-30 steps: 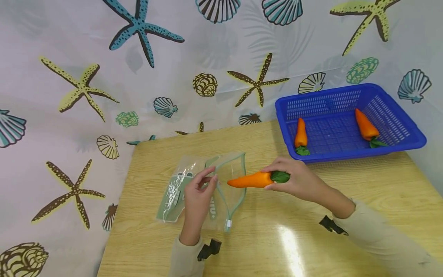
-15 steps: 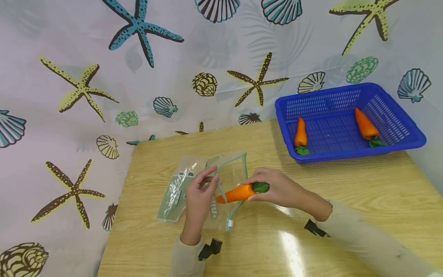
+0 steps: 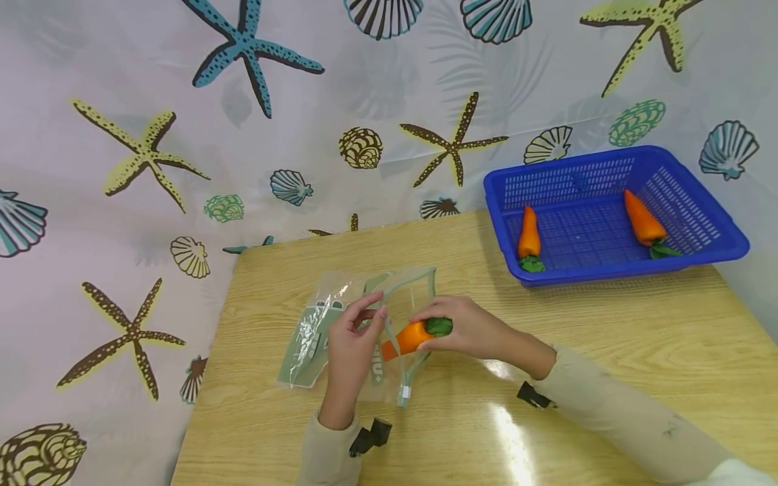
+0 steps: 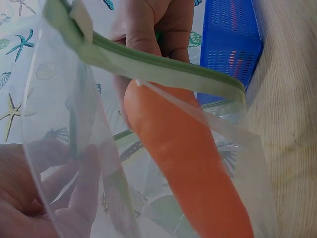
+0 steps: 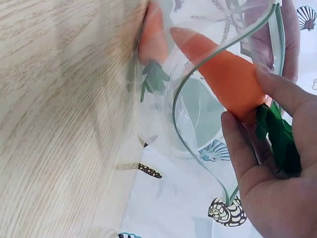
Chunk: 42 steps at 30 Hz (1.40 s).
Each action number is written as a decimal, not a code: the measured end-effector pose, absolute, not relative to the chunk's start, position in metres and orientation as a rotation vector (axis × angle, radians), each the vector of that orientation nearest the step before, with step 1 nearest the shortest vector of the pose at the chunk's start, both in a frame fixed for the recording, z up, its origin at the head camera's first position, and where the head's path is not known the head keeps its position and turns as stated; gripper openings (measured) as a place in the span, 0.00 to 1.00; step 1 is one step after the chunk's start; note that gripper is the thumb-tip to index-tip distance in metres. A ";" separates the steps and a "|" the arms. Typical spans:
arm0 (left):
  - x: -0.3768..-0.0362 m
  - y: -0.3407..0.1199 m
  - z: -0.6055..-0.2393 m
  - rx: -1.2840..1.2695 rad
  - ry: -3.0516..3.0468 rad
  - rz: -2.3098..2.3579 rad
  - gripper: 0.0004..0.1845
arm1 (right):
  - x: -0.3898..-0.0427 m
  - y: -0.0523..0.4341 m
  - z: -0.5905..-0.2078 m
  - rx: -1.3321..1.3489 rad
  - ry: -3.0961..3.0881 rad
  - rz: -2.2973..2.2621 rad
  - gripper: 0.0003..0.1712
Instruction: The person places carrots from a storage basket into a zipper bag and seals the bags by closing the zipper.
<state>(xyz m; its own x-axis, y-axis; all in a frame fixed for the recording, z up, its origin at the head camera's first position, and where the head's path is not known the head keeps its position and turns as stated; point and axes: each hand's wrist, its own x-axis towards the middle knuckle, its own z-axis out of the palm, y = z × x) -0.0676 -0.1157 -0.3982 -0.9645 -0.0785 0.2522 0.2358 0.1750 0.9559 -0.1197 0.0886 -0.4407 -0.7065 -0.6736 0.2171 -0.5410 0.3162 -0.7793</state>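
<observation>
The toy carrot (image 3: 406, 337) is lying at a slant with its pointed end passing through the mouth of the clear zip bag (image 3: 340, 331), while its green leafy top is staying outside, toward the person's right. In the left wrist view the carrot (image 4: 185, 163) is crossing under the bag's pale green zip strip (image 4: 158, 67), with clear film lying over its orange body. In the right wrist view the tip (image 5: 218, 64) is sitting inside the green-edged opening.

The right hand (image 3: 471, 327) is gripping the carrot at its thick end, fingers and thumb curling round the orange body and the leaves (image 5: 280, 136). The left hand (image 3: 351, 337) is pinching the upper edge of the bag's mouth between thumb and fingertips, lifting that edge off the table so the opening is gaping. The bag itself is resting on the wooden table (image 3: 608, 337), near its middle and toward the left side.

Well apart, at the far right corner of the table, a blue plastic basket (image 3: 705, 253) is standing with two more carrots in it: one (image 3: 529, 236) by the left wall and one (image 3: 643, 219) toward the right. A curtain (image 3: 182, 101) printed with starfish and shells is hanging behind the table.
</observation>
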 end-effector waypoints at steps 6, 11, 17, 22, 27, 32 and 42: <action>-0.068 -0.115 -0.397 -0.174 -2.205 -1.874 0.14 | -0.121 0.080 -0.440 -1.128 2.507 -1.242 0.25; -0.068 -0.114 -0.396 -0.167 -2.199 -1.895 0.14 | -0.123 0.072 -0.441 -1.213 2.489 -1.156 0.24; -0.067 -0.114 -0.395 -0.139 -2.213 -1.891 0.13 | -0.122 0.065 -0.447 -1.307 2.455 -1.125 0.23; -0.067 -0.115 -0.395 -0.129 -2.214 -1.900 0.13 | -0.121 0.061 -0.446 -1.319 2.444 -1.093 0.22; -0.067 -0.115 -0.395 -0.130 -2.212 -1.899 0.13 | -0.123 0.054 -0.447 -1.371 2.434 -1.023 0.21; -0.068 -0.115 -0.397 -0.138 -2.204 -1.907 0.13 | -0.126 0.047 -0.449 -1.398 2.397 -0.996 0.21; -0.068 -0.115 -0.396 -0.135 -2.181 -1.938 0.13 | -0.130 0.034 -0.457 -1.426 2.390 -0.948 0.20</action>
<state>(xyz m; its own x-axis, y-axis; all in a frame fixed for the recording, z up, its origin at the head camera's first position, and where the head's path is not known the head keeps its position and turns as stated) -0.0677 -0.1147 -0.3962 -0.9715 -0.0773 0.2240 0.2133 0.1263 0.9688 -0.1302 0.0338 -0.4574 -0.5141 -0.8450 0.1474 -0.7162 0.3283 -0.6158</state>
